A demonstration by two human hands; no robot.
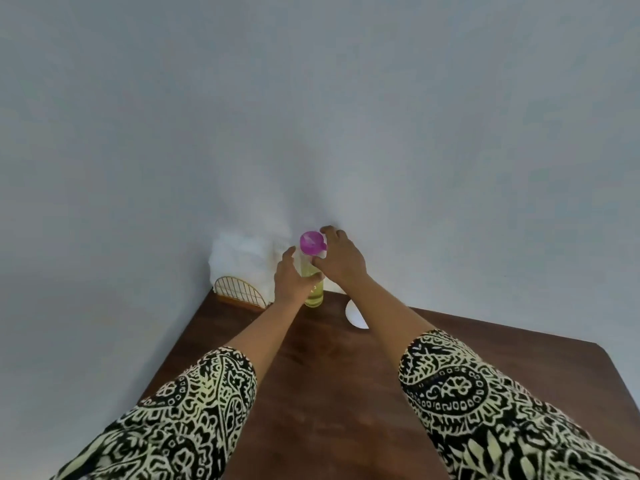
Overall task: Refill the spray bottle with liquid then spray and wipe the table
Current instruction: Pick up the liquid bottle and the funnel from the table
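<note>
Spray bottle, holding yellow liquid, upright on counter; left hand grasping body, right hand grasping purple top.

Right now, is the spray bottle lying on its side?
No, the spray bottle stands upright on the table, left hand around its body.

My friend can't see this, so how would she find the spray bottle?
Look to the far corner of the dark brown wooden table, against the pale wall. Between the gold wire rack and the white round dish stands the clear bottle of yellow liquid, gripped by both hands. It alone has a bright purple top.
</note>
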